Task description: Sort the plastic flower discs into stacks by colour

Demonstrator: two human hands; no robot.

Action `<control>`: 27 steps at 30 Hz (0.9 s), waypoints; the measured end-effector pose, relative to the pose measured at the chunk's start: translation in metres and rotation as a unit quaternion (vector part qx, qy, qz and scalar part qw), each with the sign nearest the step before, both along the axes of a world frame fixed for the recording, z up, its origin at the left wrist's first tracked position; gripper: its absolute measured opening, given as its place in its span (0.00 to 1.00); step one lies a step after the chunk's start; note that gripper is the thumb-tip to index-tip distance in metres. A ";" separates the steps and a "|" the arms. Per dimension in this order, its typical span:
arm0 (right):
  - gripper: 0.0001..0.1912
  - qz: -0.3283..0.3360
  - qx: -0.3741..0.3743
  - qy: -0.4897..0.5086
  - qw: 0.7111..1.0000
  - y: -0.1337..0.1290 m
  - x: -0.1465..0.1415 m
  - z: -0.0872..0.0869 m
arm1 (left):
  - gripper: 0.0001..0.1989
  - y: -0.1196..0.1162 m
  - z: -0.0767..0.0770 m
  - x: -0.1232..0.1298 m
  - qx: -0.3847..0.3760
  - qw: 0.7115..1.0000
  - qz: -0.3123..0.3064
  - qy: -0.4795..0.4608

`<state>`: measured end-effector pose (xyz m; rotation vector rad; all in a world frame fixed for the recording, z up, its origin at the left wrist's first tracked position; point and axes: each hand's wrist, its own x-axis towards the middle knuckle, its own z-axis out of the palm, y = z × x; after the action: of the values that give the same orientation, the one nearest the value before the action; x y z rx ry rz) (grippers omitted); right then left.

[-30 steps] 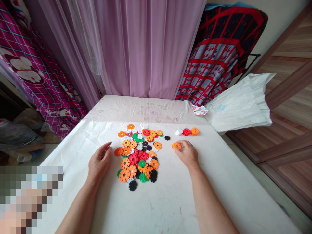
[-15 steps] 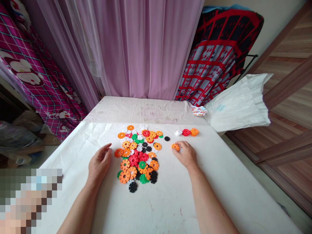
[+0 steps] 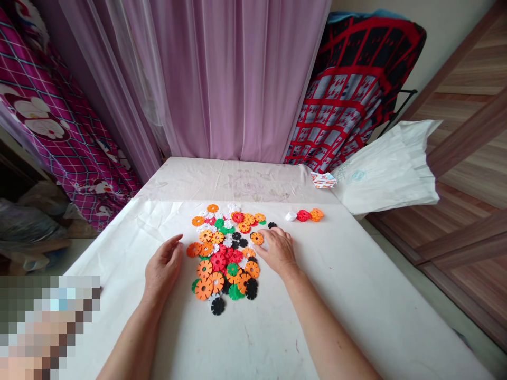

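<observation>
A pile of notched plastic discs (image 3: 217, 260) in orange, red, green, white and black lies on the white-covered table. Along its left side rests my left hand (image 3: 161, 268), fingers apart and holding nothing. My right hand (image 3: 279, 254) is at the pile's right edge, palm down with curled fingers. Its thumb and fingertips are beside an orange disc (image 3: 256, 238); what lies under the palm is hidden. A black disc (image 3: 272, 225) is just beyond its knuckles. Farther right stand a white cluster (image 3: 291, 216), a red cluster (image 3: 303, 215) and an orange cluster (image 3: 317, 214).
A small patterned paper box (image 3: 324, 180) sits at the table's back right corner beside a white bag (image 3: 390, 168). Purple curtains (image 3: 245, 79) hang behind the table (image 3: 269, 338). A blurred-out area covers the lower left corner.
My right hand has moved left to the pile's edge. The orange disc piece that showed between its fingers is now out of sight. My left hand has barely moved.
</observation>
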<state>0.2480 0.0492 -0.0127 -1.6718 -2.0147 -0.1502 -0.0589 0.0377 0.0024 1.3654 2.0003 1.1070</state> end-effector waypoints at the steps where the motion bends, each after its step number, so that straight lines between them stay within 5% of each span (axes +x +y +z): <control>1: 0.10 0.000 -0.001 0.002 1.000 0.000 -0.001 0.000 | 0.21 0.000 0.000 0.000 0.003 1.000 0.001 0.001; 8: 0.13 -0.010 0.013 0.055 0.998 0.004 -0.004 -0.002 | 0.21 0.000 -0.001 -0.001 -0.003 1.000 0.001 0.013; 13: 0.19 -0.079 0.047 0.184 0.979 0.010 0.055 0.000 | 0.21 0.000 -0.001 -0.001 -0.002 1.000 0.001 0.012; 18: 0.22 -0.104 -0.001 0.242 0.965 0.000 0.103 -0.007 | 0.22 0.000 -0.002 -0.002 0.003 1.000 0.000 0.016; 27: 0.25 -0.073 0.000 0.160 0.984 -0.002 0.091 -0.012 | 0.22 0.002 -0.005 -0.005 0.015 0.999 -0.008 0.029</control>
<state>0.3386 0.0469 -0.0246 -1.7203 -1.6564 0.0636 -0.0638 0.0394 -0.0026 1.4417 2.0186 1.1057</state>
